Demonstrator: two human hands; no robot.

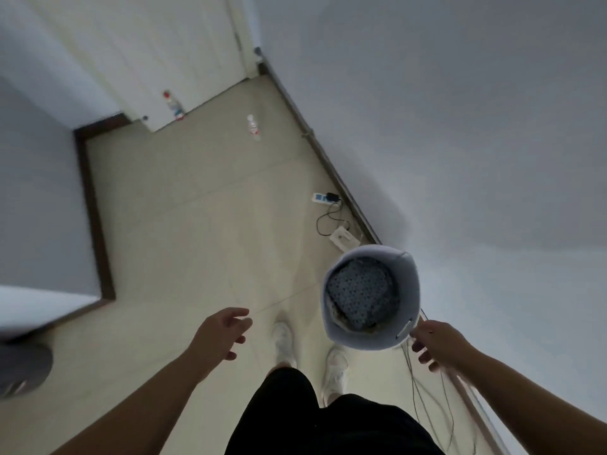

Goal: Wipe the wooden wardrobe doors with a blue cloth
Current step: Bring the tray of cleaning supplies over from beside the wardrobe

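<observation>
A pale grey bucket (pixel 410 284) hangs low on the right, close to the wall. Inside it lies a bunched blue patterned cloth (pixel 361 290). My right hand (pixel 437 343) is at the bucket's near rim, its fingers curled round the thin wire handle. Out over the floor, my left hand (pixel 223 333) has its fingers loosely spread and holds nothing. No wooden wardrobe doors are in view.
I stand on a beige tiled floor in white shoes (pixel 284 339). Two plastic bottles (pixel 174 105) (pixel 253 127) stand near a white door. A power strip (pixel 323 197), a white device (pixel 344 238) and loose cables (pixel 423 399) lie along the right wall. A dark baseboard (pixel 95 208) edges the left wall.
</observation>
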